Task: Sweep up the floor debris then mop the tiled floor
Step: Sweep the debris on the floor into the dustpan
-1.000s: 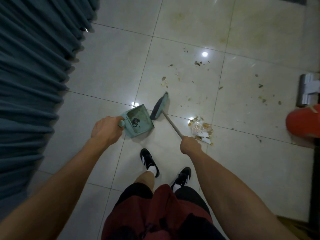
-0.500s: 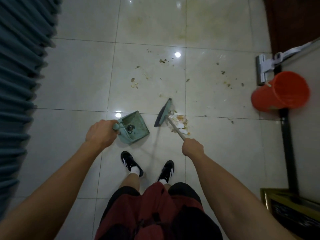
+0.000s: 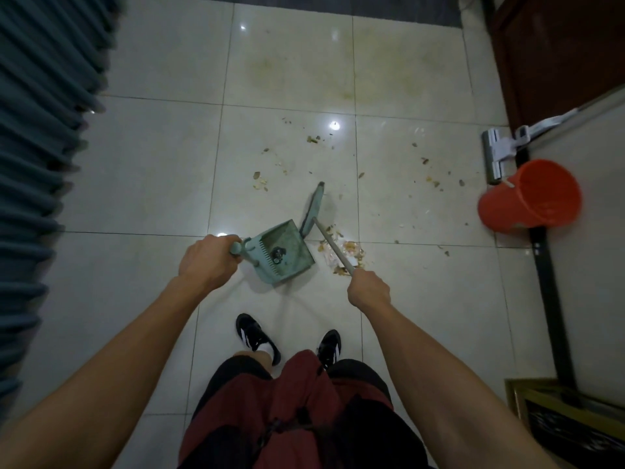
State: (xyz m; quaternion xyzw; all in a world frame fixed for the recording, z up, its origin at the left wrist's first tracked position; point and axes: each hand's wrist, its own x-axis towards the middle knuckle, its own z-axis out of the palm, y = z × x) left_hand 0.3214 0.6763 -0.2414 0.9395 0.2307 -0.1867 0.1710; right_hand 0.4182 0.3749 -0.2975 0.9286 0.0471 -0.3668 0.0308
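Left hand point(image 3: 207, 263) curls round the dustpan point(image 3: 283, 252) handle; right hand point(image 3: 369, 288) grips the broom point(image 3: 314, 211) stick. A debris pile point(image 3: 344, 252) lies partly hidden behind the stick, beside the pan. Something dark, perhaps dirt, sits inside it. Scattered crumbs point(image 3: 314, 139) lie farther off.

Open tiled floor point(image 3: 162, 184) is left ahead and leftward. The left edge is bounded by a curtain point(image 3: 40, 130); rightward passage is blocked by an orange bucket point(image 3: 527, 198) and, apparently, a mop head point(image 3: 495, 157).
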